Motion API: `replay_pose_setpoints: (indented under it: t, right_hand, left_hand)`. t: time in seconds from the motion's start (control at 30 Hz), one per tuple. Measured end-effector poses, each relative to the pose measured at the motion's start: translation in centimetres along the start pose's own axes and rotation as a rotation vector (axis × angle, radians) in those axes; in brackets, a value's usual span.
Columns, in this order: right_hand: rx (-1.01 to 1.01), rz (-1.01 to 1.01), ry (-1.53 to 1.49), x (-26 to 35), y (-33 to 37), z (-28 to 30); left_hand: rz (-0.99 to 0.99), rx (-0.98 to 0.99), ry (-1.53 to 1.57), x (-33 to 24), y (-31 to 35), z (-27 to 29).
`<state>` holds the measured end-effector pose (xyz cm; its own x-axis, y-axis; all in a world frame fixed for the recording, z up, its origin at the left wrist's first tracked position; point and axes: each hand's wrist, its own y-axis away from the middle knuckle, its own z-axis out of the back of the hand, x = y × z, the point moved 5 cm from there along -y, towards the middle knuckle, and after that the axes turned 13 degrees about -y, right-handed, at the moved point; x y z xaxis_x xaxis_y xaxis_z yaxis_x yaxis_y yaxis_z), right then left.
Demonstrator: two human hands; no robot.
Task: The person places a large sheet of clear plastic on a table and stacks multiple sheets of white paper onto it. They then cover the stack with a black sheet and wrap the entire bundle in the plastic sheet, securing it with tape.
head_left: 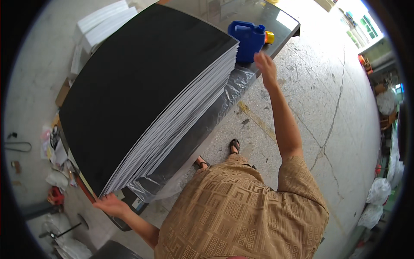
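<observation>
The sheet stack (146,86) is piled, its edges seemingly not yet flush, left hand (111,205) at a corner, grip unclear, right hand (266,69) loosely spread, empty.

Window (368,25): Up and to the right of the black stack (142,82), you get very strong light, and some spots turn plain white.
Table top (254,13): Past the stack's far end, you see a pale shine.
Plastic (239,82): Along the stack's side near you, it glints in thin bright lines.
Floor (319,86): Right of the stack, it is pale and well lit.
Your right hand (266,67): Beside the stack's far right corner, it looks a bit blurry.
Picture edges: All around the stack, straight lines bend and the corners go black.
</observation>
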<state>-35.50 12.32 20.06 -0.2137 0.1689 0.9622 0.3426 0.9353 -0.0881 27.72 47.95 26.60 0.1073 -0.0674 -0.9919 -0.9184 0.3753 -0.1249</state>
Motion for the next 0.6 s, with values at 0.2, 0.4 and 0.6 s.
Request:
replay_pose_setpoints:
  t: [0.2,0.4,0.6]
  right_hand:
    - [0.053,-0.639,0.690,-20.9,2.9,13.9]
    - [0.100,-0.234,0.658,-30.0,0.8,13.9]
    - [0.316,-0.358,0.532,-29.7,-0.5,14.8]
  left_hand:
    - [0.404,0.033,-0.344,11.8,5.9,5.9]
    - [0.890,0.346,-0.626,18.5,17.8,12.2]
    - [0.986,0.589,-0.878,14.3,27.3,3.9]
